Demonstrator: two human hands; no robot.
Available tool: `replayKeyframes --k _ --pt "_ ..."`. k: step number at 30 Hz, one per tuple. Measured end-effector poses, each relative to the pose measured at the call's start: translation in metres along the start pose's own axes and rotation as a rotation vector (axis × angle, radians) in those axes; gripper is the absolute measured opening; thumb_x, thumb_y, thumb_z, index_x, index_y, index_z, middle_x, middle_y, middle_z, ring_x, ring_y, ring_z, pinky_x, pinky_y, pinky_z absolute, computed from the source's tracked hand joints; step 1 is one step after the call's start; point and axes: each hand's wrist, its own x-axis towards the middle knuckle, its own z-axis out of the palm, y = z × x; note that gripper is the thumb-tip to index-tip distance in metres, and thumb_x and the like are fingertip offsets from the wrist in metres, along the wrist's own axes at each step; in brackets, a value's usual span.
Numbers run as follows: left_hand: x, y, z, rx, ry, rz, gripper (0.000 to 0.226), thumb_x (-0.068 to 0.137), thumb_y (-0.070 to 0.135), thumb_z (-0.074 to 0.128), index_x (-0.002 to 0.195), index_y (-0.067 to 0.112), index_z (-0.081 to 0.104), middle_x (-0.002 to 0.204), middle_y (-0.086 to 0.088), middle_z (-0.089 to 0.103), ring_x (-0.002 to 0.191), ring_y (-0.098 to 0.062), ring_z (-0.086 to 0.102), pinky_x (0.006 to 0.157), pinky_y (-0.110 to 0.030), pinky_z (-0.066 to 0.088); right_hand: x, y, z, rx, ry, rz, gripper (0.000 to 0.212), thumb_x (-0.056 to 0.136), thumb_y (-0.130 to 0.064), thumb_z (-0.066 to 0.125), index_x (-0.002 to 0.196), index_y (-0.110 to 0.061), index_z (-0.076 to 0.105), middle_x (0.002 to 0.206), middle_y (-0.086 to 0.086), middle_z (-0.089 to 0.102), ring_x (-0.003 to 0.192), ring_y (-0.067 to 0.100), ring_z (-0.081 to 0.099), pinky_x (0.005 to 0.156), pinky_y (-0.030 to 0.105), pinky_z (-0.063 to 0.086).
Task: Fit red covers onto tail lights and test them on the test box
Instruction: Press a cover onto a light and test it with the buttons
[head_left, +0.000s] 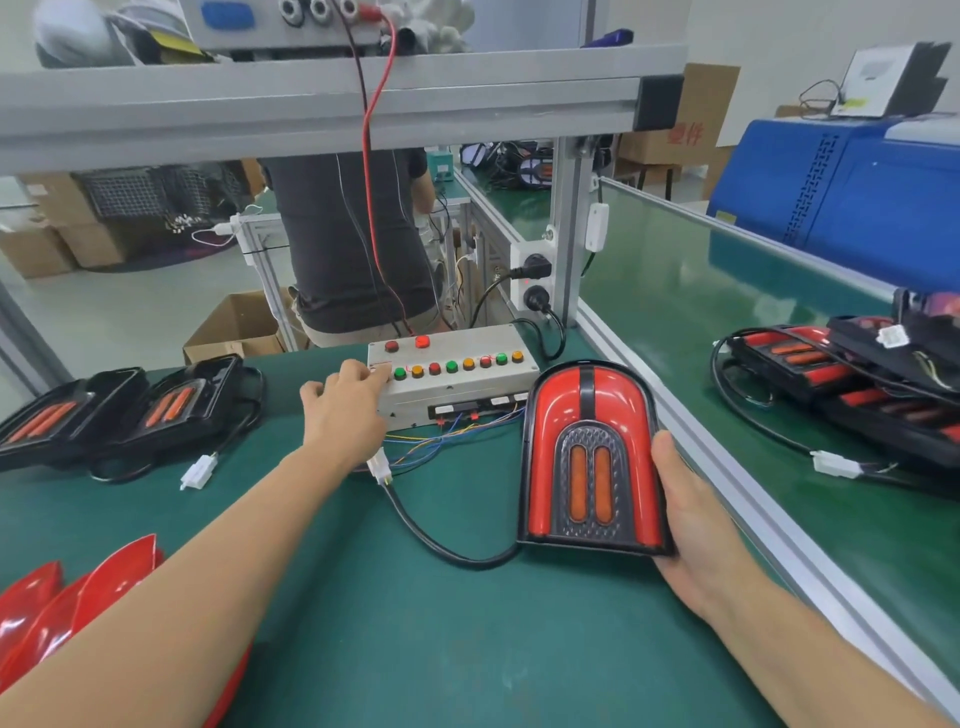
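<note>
A tail light (592, 462) with its red cover fitted stands tilted up on the green bench, and my right hand (696, 525) holds it from the right side and behind. Its black cable (447, 545) runs to a white connector (380, 467) below the grey test box (452, 382). My left hand (345, 402) rests on the box's left end, fingers on a button there. One red lamp (422, 341) on the box's top row glows. Loose red covers (78, 597) are stacked at the near left.
Two uncovered black tail lights (104, 415) with a white plug (199, 472) lie at the left. More tail lights (852, 384) are piled on the right conveyor beyond an aluminium rail (727, 457). A person stands behind the bench. A blue machine (852, 192) sits far right.
</note>
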Motion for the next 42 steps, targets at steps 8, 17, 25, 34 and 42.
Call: replayKeyframes --k 8,17,25,34,42 --pt "0.005 0.002 0.002 0.066 0.004 -0.061 0.061 0.084 0.006 0.047 0.135 0.038 0.047 0.146 -0.001 0.034 0.135 -0.026 0.020 0.111 -0.049 0.009 0.002 0.004 -0.002 0.036 0.007 -0.012 0.053 0.075 -0.068 0.057 0.110 -0.030 0.072 0.112 0.008 0.072 0.104 0.025 0.069 0.072 0.033 0.059" --pt "-0.002 0.007 0.002 0.053 -0.013 -0.106 0.063 0.084 0.005 0.047 0.139 0.037 0.041 0.153 -0.002 0.023 0.140 -0.025 0.009 0.112 -0.056 0.005 0.002 0.003 -0.003 0.028 0.013 -0.010 0.058 0.077 -0.065 0.055 0.117 -0.025 0.068 0.112 0.008 0.072 0.103 0.026 0.069 0.074 0.035 0.059" --pt "-0.007 0.073 0.000 0.055 0.075 0.095 0.071 0.085 0.011 0.047 0.148 0.029 0.020 0.159 -0.001 0.008 0.146 -0.025 -0.001 0.112 -0.059 -0.006 0.003 0.002 -0.004 0.026 0.001 0.030 0.049 0.079 -0.065 0.051 0.108 -0.031 0.073 0.110 0.004 0.073 0.100 0.023 0.071 0.070 0.033 0.060" --pt "0.017 0.131 0.017 -0.049 -0.139 0.109 0.067 0.093 0.031 0.049 0.149 0.035 0.012 0.160 -0.006 0.000 0.146 -0.033 -0.005 0.109 -0.063 -0.007 0.004 0.000 -0.005 0.046 -0.020 0.013 0.040 0.084 -0.059 0.050 0.101 -0.032 0.075 0.108 0.005 0.074 0.098 0.022 0.071 0.067 0.031 0.059" --pt "0.002 0.128 0.022 -0.124 -0.147 -0.092 0.065 0.094 0.042 0.044 0.148 0.041 0.008 0.159 -0.009 -0.012 0.142 -0.043 -0.013 0.105 -0.069 -0.009 0.004 0.000 -0.004 0.046 -0.004 0.017 0.050 0.083 -0.059 0.051 0.110 -0.023 0.072 0.108 0.007 0.074 0.097 0.023 0.072 0.066 0.030 0.059"
